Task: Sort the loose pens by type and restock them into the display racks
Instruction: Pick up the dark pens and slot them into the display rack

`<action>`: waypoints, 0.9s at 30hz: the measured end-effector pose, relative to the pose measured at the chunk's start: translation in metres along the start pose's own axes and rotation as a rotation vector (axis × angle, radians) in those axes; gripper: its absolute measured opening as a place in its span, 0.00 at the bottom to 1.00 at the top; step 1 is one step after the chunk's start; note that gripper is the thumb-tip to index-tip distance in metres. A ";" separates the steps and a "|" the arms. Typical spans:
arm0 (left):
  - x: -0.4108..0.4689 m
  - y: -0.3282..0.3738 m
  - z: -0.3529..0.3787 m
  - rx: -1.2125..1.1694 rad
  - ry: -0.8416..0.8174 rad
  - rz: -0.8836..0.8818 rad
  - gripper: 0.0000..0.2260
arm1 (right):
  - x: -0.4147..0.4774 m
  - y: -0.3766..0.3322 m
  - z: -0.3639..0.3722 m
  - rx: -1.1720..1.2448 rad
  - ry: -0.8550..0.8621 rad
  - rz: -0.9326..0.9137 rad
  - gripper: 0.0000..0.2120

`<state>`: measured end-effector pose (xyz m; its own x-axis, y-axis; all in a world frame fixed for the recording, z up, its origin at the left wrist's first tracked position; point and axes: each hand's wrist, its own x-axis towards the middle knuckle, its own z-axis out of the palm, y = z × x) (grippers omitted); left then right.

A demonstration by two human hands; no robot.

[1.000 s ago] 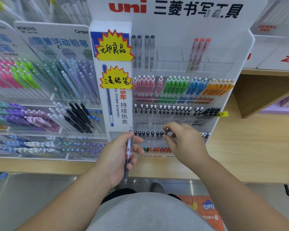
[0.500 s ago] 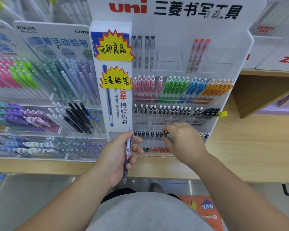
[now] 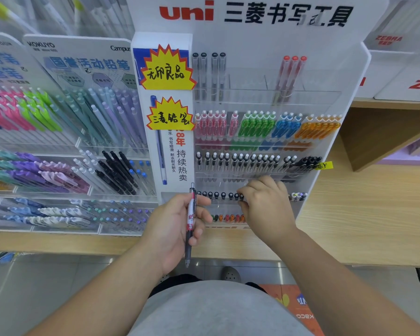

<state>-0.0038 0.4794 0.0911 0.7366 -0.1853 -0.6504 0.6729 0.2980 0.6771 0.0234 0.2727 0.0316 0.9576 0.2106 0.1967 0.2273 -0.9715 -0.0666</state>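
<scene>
Uni rack: At the white display rack (image 3: 252, 40) on a wooden shelf (image 3: 364, 214), restocking appears well under way; the upper tiers stand filled with pink, green, blue and orange pens, then a rank of white-topped ones.
Black-capped row (image 3: 216, 195): The step in hand looks to be here, on the lower tier, where one pen is being seated at the right end of the line of dark caps.
Right hand (image 3: 267, 207): Fingers curled down over the tier, forefinger and thumb pinching the end pen (image 3: 241, 196) by its black cap. Its barrel is hidden behind the tier.
Left hand (image 3: 172, 226): Held just left of the rack's foot, fingers wrapped loosely round the patterned pen (image 3: 191, 214), thumb across its barrel.
Patterned pen, looks: White barrel with pink print, dark grip, clear tip pointing down and a metal clicker up. It stands upright, clear of the rack and touching no slot.
Next move: Likely to let go of the end pen once it sits level with its neighbours, then find a matching row for the patterned pen. None of that type shows plainly on this rack.
</scene>
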 end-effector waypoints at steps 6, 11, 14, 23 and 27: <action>-0.002 -0.001 0.005 0.013 -0.019 0.032 0.15 | 0.000 0.003 0.000 -0.018 -0.009 -0.032 0.04; -0.003 -0.002 0.011 0.036 -0.030 0.045 0.15 | -0.003 0.005 -0.011 0.013 -0.045 -0.026 0.08; -0.006 -0.001 0.017 0.114 -0.050 0.070 0.13 | -0.007 0.007 -0.028 0.183 0.021 -0.014 0.08; -0.005 0.000 0.045 0.280 -0.146 0.087 0.03 | -0.019 0.000 -0.081 1.425 -0.222 0.494 0.08; -0.004 0.004 0.053 0.420 -0.232 0.098 0.04 | -0.022 0.011 -0.084 1.517 -0.222 0.480 0.05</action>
<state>-0.0005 0.4323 0.1149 0.7616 -0.3931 -0.5152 0.5338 -0.0702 0.8427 -0.0104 0.2487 0.1084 0.9634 0.0753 -0.2573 -0.2596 0.0219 -0.9655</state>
